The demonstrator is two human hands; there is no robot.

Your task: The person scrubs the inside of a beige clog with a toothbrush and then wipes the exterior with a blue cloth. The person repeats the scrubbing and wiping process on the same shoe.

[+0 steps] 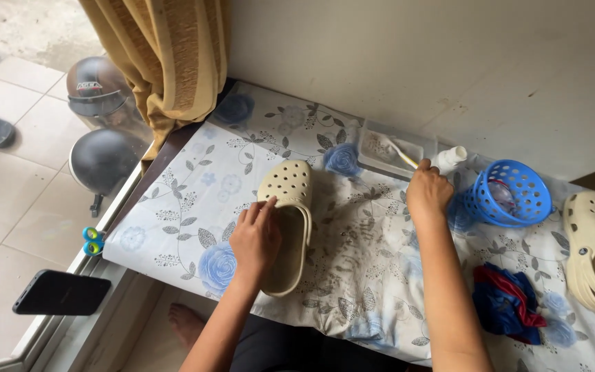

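Left hand (255, 238) flat on beige clog (287, 220), fingers spread, pinning it to worktop (352, 275). Right hand (427, 193) pinching brush (403, 155) in clear tray (394, 148). Best: load bristles evenly, hold clog steady.

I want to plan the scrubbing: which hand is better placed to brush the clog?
Probably the right hand: it holds the brush, tip in the tray. The left hand rests on the clog, steadying it.
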